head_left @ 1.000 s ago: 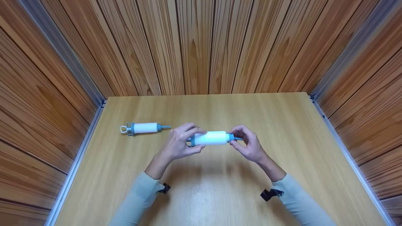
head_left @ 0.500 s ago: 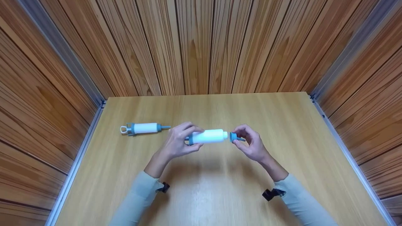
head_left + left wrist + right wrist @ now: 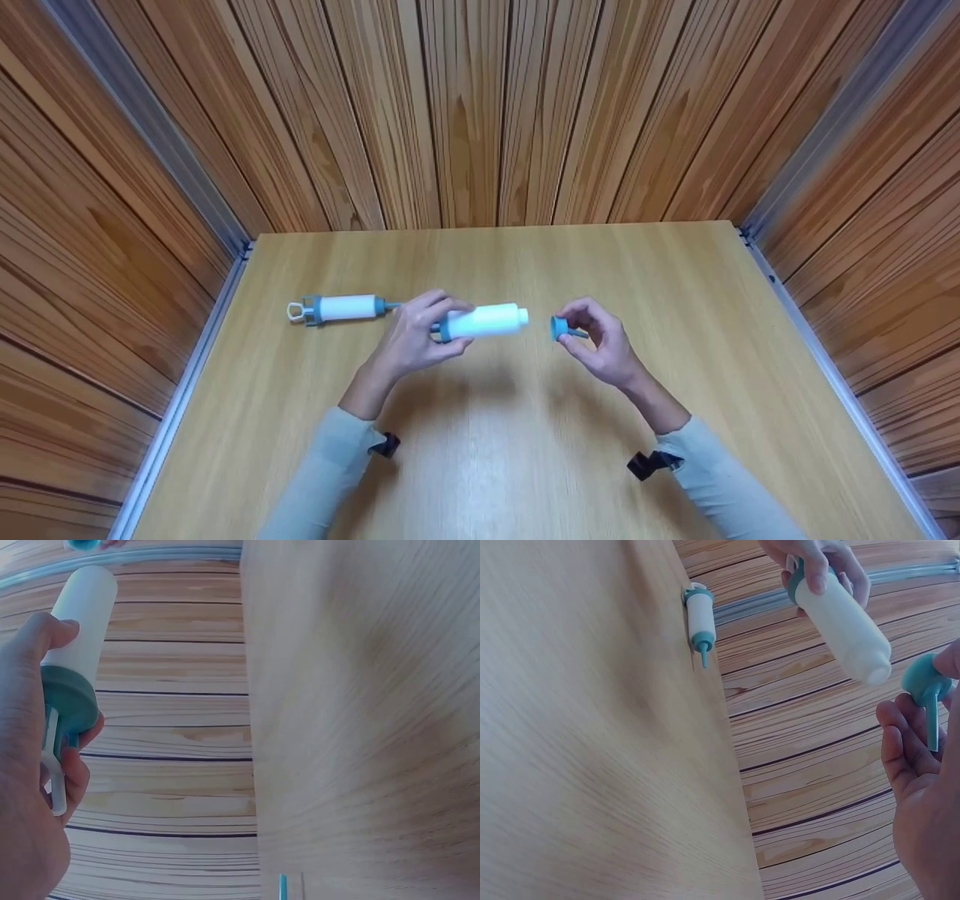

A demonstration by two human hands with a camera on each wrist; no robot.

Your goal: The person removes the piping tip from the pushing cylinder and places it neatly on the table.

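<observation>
My left hand (image 3: 412, 334) grips a hand pump by its blue collar end, thumb and fingers around it. Its white barrel (image 3: 487, 321) points right, held above the table, and a narrower bare neck shows at its tip. In the left wrist view, a white pull handle (image 3: 54, 772) sticks out behind the collar (image 3: 69, 697). My right hand (image 3: 606, 343) pinches a blue nozzle cap (image 3: 559, 328) between thumb and fingers, its wide mouth facing the barrel and its thin spout toward the palm. A gap separates cap and neck.
A second, whole hand pump (image 3: 347, 307) lies on the wooden table (image 3: 480, 262) to the left, its nozzle pointing right and its tip hidden behind my left hand. Wood-panelled walls (image 3: 472, 112) stand at the back and both sides.
The nozzle cap has come off the pump's neck. My left hand has drawn the barrel to the left, widening the gap; my right hand has barely moved, still holding the cap.
</observation>
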